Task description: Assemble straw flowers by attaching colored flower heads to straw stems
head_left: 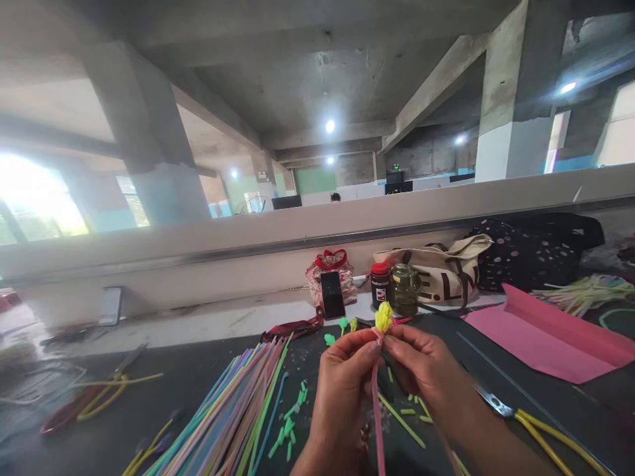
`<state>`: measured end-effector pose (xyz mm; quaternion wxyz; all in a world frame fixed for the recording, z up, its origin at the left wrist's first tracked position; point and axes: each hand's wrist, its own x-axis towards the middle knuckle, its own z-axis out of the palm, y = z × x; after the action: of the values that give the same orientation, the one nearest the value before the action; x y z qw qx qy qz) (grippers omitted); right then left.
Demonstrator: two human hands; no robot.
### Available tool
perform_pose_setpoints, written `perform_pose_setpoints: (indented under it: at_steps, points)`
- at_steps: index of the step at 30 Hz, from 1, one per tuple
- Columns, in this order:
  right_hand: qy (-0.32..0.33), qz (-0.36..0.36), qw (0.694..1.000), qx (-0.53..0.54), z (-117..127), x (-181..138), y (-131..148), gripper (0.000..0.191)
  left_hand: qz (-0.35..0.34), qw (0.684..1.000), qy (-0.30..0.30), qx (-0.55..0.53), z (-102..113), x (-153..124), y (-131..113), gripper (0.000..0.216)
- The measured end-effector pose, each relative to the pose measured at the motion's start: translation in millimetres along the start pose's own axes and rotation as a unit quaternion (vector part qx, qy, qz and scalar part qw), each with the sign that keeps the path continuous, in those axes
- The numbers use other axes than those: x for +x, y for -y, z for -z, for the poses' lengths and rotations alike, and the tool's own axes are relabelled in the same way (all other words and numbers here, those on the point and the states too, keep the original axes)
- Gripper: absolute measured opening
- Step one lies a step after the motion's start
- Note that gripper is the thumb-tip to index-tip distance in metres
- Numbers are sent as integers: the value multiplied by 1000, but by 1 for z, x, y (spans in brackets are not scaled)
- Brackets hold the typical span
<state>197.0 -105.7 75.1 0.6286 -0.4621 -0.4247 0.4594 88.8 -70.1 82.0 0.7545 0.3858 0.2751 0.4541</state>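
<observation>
Both hands are raised in front of me over a dark table (163,390). My left hand (342,383) and my right hand (421,367) pinch the top of a pink straw (378,423), which hangs down between them. A yellow frilly flower piece (383,317) sits on the straw's top, just above my fingertips. A fan of several coloured straws (238,410) lies on the table to the left of my left hand. Cut green straw bits (290,423) are scattered below the hands.
Scissors with yellow handles (536,423) lie at the right, another yellow-handled pair (106,387) at the left. A pink paper sheet (546,337) lies at the right. A phone (332,295), a red-capped jar (380,284), a glass jar (405,289) and bags (446,271) stand at the back.
</observation>
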Motion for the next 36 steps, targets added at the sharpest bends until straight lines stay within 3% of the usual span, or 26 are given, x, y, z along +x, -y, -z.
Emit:
perform_pose_setpoints:
  at_steps: [16,26,31,36]
  points:
    - [-21,-17,999,47,3,7,-7,22,-158,972,-60,165,1,8,18,18]
    - [-35,-33,998,30,1,8,-8,23,-231,917,-97,309,2,3,13,11]
    - [-29,-25,998,46,-1,3,-5,27,-275,878,-76,383,2,1,11,14]
    - [-25,-27,999,27,3,8,-13,22,-222,908,-87,345,5,4,16,13]
